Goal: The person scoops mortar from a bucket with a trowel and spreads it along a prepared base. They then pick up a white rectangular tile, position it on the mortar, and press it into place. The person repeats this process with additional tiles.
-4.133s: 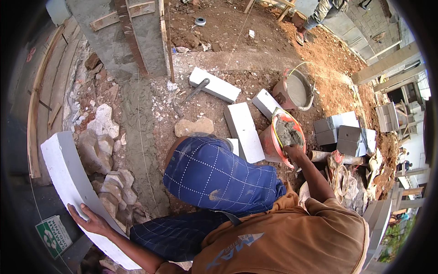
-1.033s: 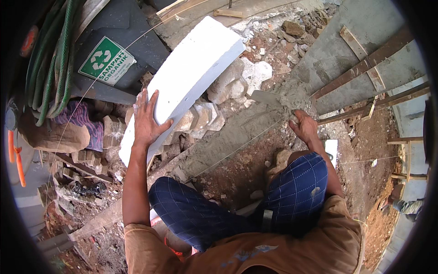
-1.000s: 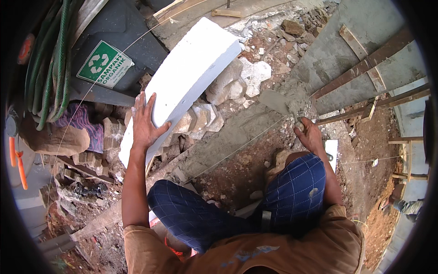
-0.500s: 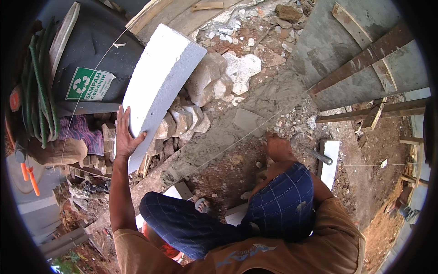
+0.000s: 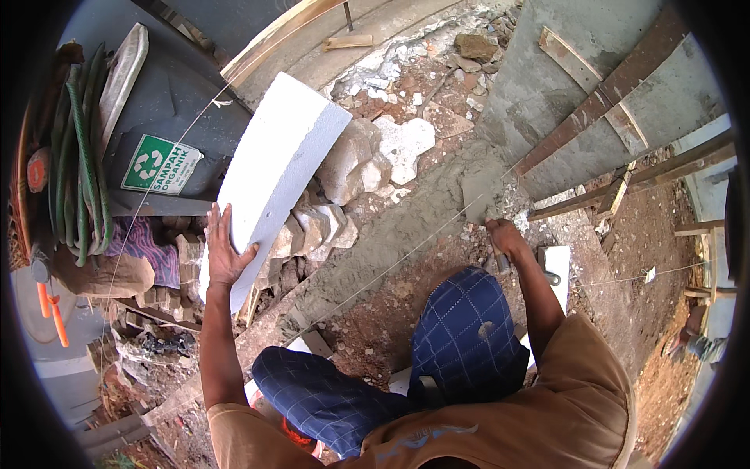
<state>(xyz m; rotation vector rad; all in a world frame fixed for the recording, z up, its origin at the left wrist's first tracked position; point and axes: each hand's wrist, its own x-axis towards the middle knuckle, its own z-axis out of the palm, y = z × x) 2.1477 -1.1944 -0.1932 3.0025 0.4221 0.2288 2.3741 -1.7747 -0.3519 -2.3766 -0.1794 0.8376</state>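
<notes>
My left hand (image 5: 228,258) grips the near end of a long white lightweight concrete block (image 5: 275,148), its fingers spread on the left face and the thumb on the right face. In my right hand (image 5: 509,237) is a trowel (image 5: 473,195), with the fingers closed round its handle. Its flat blade lies on the far part of a strip of wet grey mortar (image 5: 375,241). A taut string (image 5: 406,255) crosses over the mortar's right side.
Broken paving stones (image 5: 348,164) lie right of the block. A dark bin (image 5: 183,102) with coiled green hose (image 5: 78,156) stands left. Grey panels with wooden braces (image 5: 641,86) rise at right. Another white block (image 5: 556,270) and a metal tool lie beside my right forearm.
My right hand has moved away from me and rightward, carrying the trowel blade further along the mortar. The left hand stays on the block. The whole view has shifted slightly.
</notes>
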